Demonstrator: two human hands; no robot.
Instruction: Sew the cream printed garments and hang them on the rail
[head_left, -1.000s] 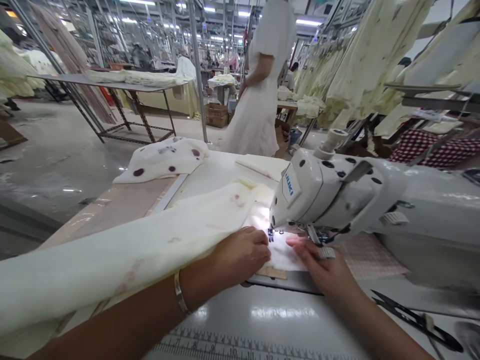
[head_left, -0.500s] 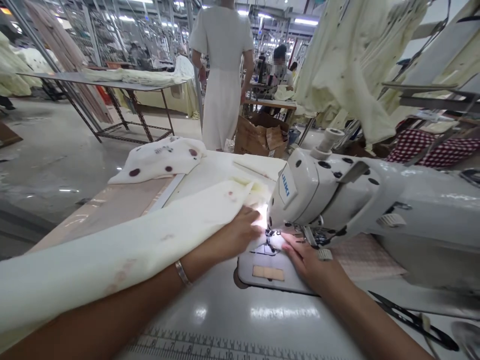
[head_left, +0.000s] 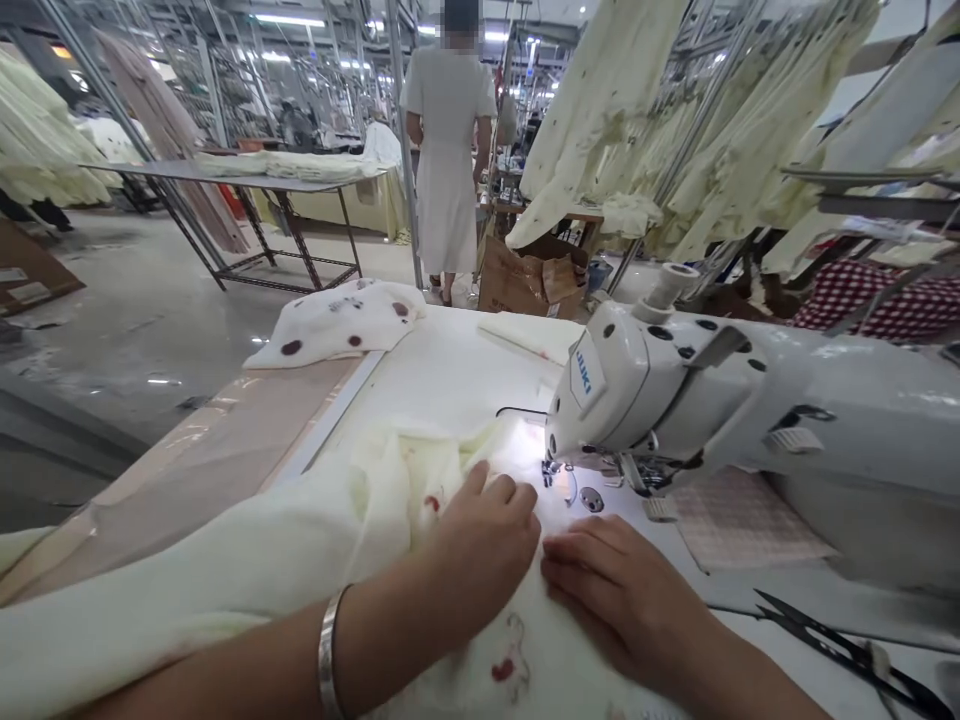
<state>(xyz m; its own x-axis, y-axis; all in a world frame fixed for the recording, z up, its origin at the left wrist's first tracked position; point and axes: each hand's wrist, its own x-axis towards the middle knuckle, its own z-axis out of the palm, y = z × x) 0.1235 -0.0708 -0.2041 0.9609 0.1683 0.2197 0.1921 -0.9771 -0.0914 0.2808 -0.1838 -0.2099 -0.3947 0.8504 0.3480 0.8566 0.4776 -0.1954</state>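
My left hand [head_left: 476, 545] lies on cream fabric [head_left: 247, 570] with small red prints, fingers curled down onto the cloth just left of the needle. A silver bangle circles that wrist. My right hand [head_left: 611, 590] rests flat on the same fabric in front of the presser foot [head_left: 559, 478], fingers stretched toward the left hand. The white sewing machine [head_left: 712, 400] stands to the right, its lamp lighting the cloth under the needle. The fabric is bunched up left of the machine head and trails off over my left forearm.
Black thread snips [head_left: 840, 640] lie at the right edge of the table. A spotted white cloth [head_left: 337, 325] and a folded cream piece [head_left: 532, 335] sit at the far end. A person in a white dress [head_left: 448, 160] stands beyond, near a cardboard box [head_left: 525, 280]; cream garments hang overhead.
Both hands have drawn back toward me from the needle. The fabric, stretched long before, is now gathered and bunched and covers the needle plate. The person in white has walked farther away.
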